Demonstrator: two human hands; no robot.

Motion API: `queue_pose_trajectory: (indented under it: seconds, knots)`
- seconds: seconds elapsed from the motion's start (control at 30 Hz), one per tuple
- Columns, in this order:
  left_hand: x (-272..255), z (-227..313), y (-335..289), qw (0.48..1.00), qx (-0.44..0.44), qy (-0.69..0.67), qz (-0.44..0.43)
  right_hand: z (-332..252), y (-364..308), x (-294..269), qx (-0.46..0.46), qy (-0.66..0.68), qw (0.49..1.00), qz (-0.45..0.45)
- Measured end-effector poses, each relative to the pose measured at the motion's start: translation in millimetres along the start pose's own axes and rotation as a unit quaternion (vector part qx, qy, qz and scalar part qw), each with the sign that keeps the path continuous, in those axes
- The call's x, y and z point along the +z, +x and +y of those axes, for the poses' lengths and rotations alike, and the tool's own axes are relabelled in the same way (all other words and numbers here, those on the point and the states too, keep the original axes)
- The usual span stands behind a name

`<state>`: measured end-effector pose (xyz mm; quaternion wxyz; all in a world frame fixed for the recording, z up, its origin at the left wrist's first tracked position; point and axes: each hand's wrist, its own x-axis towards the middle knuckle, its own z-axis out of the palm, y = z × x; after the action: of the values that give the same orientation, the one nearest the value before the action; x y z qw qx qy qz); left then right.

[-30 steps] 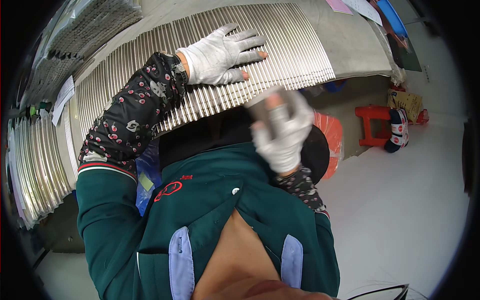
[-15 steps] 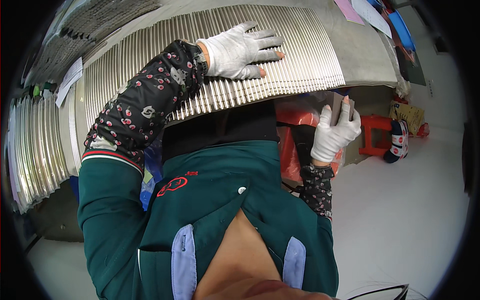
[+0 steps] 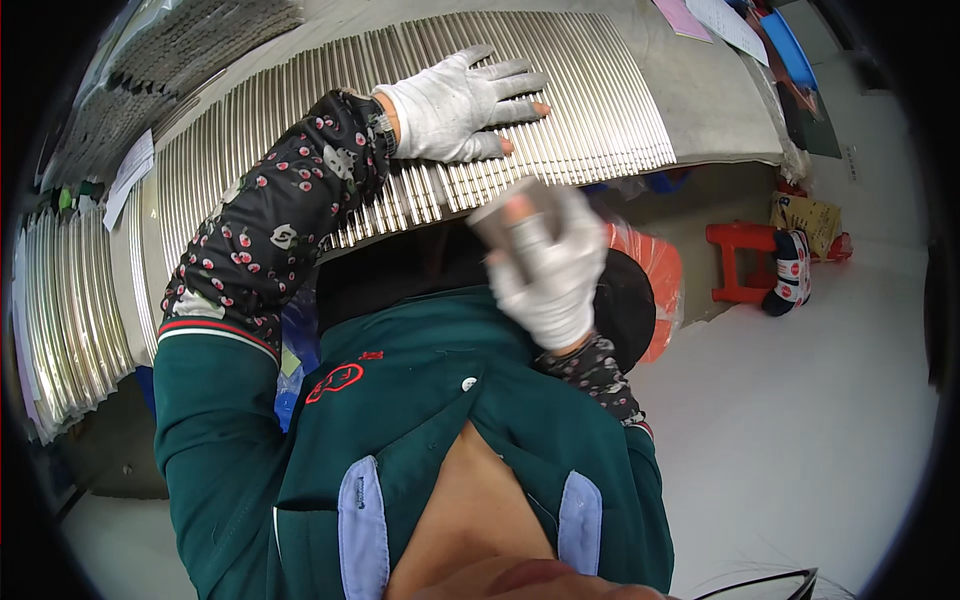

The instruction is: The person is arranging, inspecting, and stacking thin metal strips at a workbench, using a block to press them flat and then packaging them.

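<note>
A wide row of shiny silver metal rods (image 3: 590, 90) lies side by side across the workbench, their near ends at its front edge. My left hand (image 3: 455, 108), in a white glove with bare thumb and fingertip showing, rests flat on the rods with its fingers spread. In front of the near rod ends is my right hand (image 3: 555, 270), also gloved and smeared by motion. Its fingers are closed on a flat grey-brown block (image 3: 487, 218), whose exact kind I cannot make out. Whether the block touches the rod ends is unclear.
Wrapped bundles of rods (image 3: 75, 310) stand at the left, with stacked tube bundles (image 3: 190, 50) behind. A paper slip (image 3: 130, 180) lies between them. Under the bench edge at right is red plastic (image 3: 650, 290); farther right stands an orange stool (image 3: 740, 262). A blue tray (image 3: 788, 50) sits far right.
My right hand has swung left with the block, from beyond the right part of the bench edge to the middle rod ends. My left hand stays flat on the rods.
</note>
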<state>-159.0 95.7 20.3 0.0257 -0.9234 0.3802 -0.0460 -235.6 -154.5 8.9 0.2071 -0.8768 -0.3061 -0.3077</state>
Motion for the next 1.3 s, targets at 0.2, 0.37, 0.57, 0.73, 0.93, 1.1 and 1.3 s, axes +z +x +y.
queue_pose_trajectory:
  seconds: [0.2, 0.37, 0.57, 0.73, 0.93, 1.1, 1.3]
  knots:
    - [3, 2, 0, 1.000, -0.002, -0.002, -0.014, 22, -8, -1, 0.004, -0.013, 1.000, 0.028]
    - [11, -5, -5, 1.000, 0.003, -0.004, 0.014, 40, -17, 14, 0.057, -0.053, 0.997, 0.006]
    - [22, -6, -5, 0.998, 0.029, -0.008, 0.063, -39, 0, 21, -0.045, 0.091, 0.995, -0.015]
    - [16, -12, -24, 0.998, 0.014, -0.019, 0.060, 5, -6, 24, 0.115, 0.000, 0.993, 0.014]
    - [20, -15, -32, 0.996, 0.027, -0.022, 0.085, -45, 1, 25, -0.047, 0.046, 0.998, -0.009]
    - [15, -12, -43, 0.998, 0.008, -0.024, 0.063, 14, -15, -4, 0.091, -0.083, 0.992, 0.037]
    - [-1, -28, -73, 0.990, -0.007, -0.001, 0.144, -13, -26, 3, 0.068, -0.059, 0.996, 0.014]
